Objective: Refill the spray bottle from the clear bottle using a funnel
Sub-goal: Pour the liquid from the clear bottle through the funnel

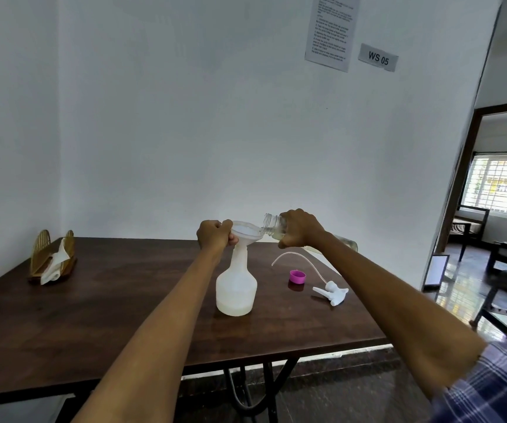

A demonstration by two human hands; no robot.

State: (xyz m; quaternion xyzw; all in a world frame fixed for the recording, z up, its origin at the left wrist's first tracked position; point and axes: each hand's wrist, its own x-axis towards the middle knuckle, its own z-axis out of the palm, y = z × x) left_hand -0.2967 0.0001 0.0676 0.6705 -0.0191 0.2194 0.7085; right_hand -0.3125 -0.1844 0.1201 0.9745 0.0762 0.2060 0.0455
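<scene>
While the left hand [214, 235] is pinching the funnel [246, 232] rim, the right hand [299, 228] is gripping the clear bottle [272, 224], tipping it nearly level, mouth leftward over the funnel atop the spray bottle [236, 288].

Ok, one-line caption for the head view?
Right hand tips clear bottle into funnel, steadied by left hand, atop spray bottle.

The spray bottle [236, 288] stands at the frame's centre on the desk [93, 315], with the funnel [245, 233] in its neck. Right of it lie the cap [297, 276] and, further right, the trigger head [331, 292]. A napkin holder [52, 257] sits at the desk's far left.
</scene>
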